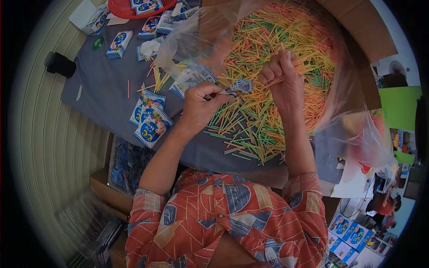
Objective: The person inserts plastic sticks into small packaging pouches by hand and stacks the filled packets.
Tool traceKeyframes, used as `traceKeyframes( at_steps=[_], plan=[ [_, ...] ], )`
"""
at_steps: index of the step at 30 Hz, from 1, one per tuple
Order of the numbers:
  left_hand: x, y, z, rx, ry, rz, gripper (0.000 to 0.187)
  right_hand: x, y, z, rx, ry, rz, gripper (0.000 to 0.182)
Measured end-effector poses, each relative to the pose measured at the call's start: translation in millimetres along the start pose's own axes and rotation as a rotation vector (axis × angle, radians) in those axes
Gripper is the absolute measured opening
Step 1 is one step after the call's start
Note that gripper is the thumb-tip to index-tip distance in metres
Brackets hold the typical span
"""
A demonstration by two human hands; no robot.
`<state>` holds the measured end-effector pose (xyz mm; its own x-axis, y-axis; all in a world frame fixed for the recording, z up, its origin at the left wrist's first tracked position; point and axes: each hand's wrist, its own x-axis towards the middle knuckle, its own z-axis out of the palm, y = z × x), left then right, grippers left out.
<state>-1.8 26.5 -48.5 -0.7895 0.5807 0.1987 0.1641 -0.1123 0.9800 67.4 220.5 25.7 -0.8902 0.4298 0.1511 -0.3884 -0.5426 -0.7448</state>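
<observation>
My left hand (201, 102) pinches a small blue-and-white printed packet (241, 86) between thumb and fingers, above the edge of the pile. My right hand (283, 76) is closed on a few thin orange sticks (304, 64), over the big heap of coloured sticks (254, 111). The heap is green, yellow, orange and pink, and spills from a plastic-lined carton onto the grey cloth. Near my left wrist lie several filled-looking packets (153, 126), overlapping each other. Another packet (190, 80) lies behind my left hand, partly covered by it.
Clear plastic sheeting (187, 38) hangs over the carton's left side, and cardboard flaps (357, 22) rise at the back right. Small boxes (119, 43) and a red tray (134, 11) stand at the back left. A dark cylinder (60, 64) sits at the table's left edge.
</observation>
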Motion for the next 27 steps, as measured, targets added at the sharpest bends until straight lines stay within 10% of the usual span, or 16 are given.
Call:
traceKeyframes(
  at_steps=[11, 17, 19, 27],
  plan=[
    [4, 0, 25, -0.057, -0.092, -0.116, 0.011, -4, -10, -35, 0.172, -0.147, 0.12, 0.038],
    [5, -1, 31, 0.015, -0.1, -0.027, 0.01, -15, -5, 0, -0.198, 0.046, -0.16, 0.051],
    [6, 0, 33, 0.005, -0.08, -0.051, 0.013, -15, 1, -6, -0.298, -0.178, -0.233, 0.051],
    [6, 2, 32, 0.081, -0.07, 0.069, 0.014, -20, 21, -23, -0.454, -0.097, -0.122, 0.047]
  ],
)
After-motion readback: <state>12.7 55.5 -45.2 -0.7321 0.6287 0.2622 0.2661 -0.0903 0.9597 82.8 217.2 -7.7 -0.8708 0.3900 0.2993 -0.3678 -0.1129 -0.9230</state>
